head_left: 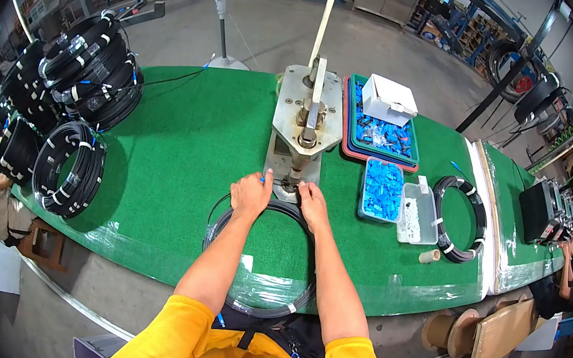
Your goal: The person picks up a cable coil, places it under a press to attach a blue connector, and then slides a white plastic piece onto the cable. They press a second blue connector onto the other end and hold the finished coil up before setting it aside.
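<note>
On the far left of the green desk [183, 136] stands a stack of black cable coils [90, 73], with one more coil [69, 168] leaning at the desk's near-left edge — all well apart from the hands.

The left hand [250, 194] rests at the base of the metal press [305, 127], fingers curled around something small and blue; what exactly it pinches is too small to tell. It sits just left of the press's foot, touching the top of the cable coil [256, 298] that lies flat in front of the person. That coil runs from the press base back toward the body, its near arc hanging over the desk's front edge, so its top bend lies directly under both hands.

The right hand [312, 204] is just right of the press foot, fingers bent down onto the same stretch of cable — closed on it, as far as the view shows. Both hands are about equally near the press; the gap between them is narrow, and the press's working point sits in that gap, straight ahead. The press's long lever [328, 11] rises up and away from the person.

Further right lie trays of blue parts [381, 188], a white box [389, 100], a clear tub [417, 214] and another black coil [458, 220] lying flat.
</note>
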A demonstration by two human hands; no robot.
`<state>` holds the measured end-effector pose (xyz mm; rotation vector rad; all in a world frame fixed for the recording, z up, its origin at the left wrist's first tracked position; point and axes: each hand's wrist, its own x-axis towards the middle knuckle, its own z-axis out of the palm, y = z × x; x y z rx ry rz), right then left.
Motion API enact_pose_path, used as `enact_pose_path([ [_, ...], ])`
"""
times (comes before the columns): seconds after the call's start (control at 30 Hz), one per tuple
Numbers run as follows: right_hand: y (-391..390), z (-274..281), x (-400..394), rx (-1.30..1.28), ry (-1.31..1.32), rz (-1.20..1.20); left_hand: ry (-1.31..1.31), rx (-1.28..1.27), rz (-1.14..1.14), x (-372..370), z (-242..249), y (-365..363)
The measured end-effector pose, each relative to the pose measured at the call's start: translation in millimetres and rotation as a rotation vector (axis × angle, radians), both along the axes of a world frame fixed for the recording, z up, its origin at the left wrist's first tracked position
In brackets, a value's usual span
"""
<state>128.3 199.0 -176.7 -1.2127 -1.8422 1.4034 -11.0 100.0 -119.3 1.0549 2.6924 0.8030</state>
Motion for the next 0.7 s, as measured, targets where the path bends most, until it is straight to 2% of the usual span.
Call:
enact_pose_path([
  [0.17, 2, -4, 0, 0.064, 0.037, 0.017, 0.095, -0.024, -0.078, 4, -4, -5],
  [0.23, 3, -7, 0, 0.03, 0.057, 0.028, 0.221, 0.027, -0.099, 4, -10, -5],
  [0.37, 2, -6, -1, -0.064, 0.063, -0.011, 0.291, 0.093, -0.154, 3, -16, -8],
  [0.53, 1, 3, 0, -0.007, 0.051, 0.019, 0.437, 0.374, -0.419, 4, -12, -17],
  [0.67, -4, 15, 1, 0.003, 0.037, 0.017, 0.388, 0.453, -0.377, 3, -10, -15],
  [0.7, -4, 16, 2, -0.013, 0.035, 0.019, 0.25, 0.415, -0.361, 1, -11, -14],
])
